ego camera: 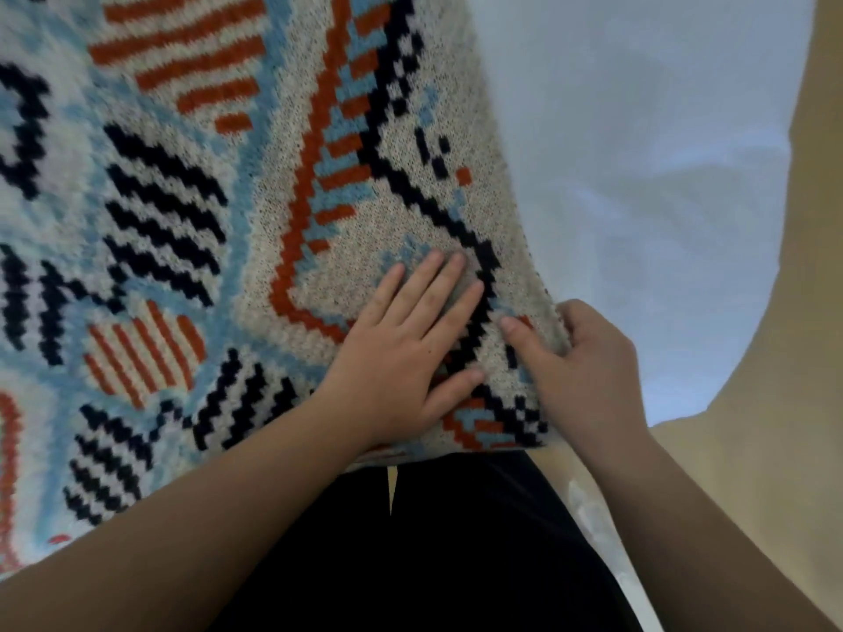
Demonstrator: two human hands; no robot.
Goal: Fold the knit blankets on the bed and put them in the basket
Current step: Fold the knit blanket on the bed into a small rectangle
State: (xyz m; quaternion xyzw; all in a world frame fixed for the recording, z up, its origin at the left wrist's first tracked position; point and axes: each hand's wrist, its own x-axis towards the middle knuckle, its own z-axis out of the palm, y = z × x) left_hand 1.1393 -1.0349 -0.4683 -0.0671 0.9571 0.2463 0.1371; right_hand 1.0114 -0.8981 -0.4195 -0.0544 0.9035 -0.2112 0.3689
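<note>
- The right hand (588, 358) pinches the knit blanket (191, 212) at its near right edge, thumb on top and fingers curled under, probably to keep that edge aligned.
- The left hand (406, 353) lies flat just beside it, fingers straight, pressing the knit, seemingly smoothing it.
- The blanket lies spread over the bed (638, 175) toward its near edge; white sheet shows beyond the blanket's right side.
- No basket is in view.

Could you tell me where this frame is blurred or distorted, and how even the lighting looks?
Head view: the knit blanket is smeared by blur toward the left and top edges, sharper near the left hand and right hand; wide-angle distortion bows the edge of the white bed sheet; lighting is soft and even, with no glare or hard shadows.
</note>
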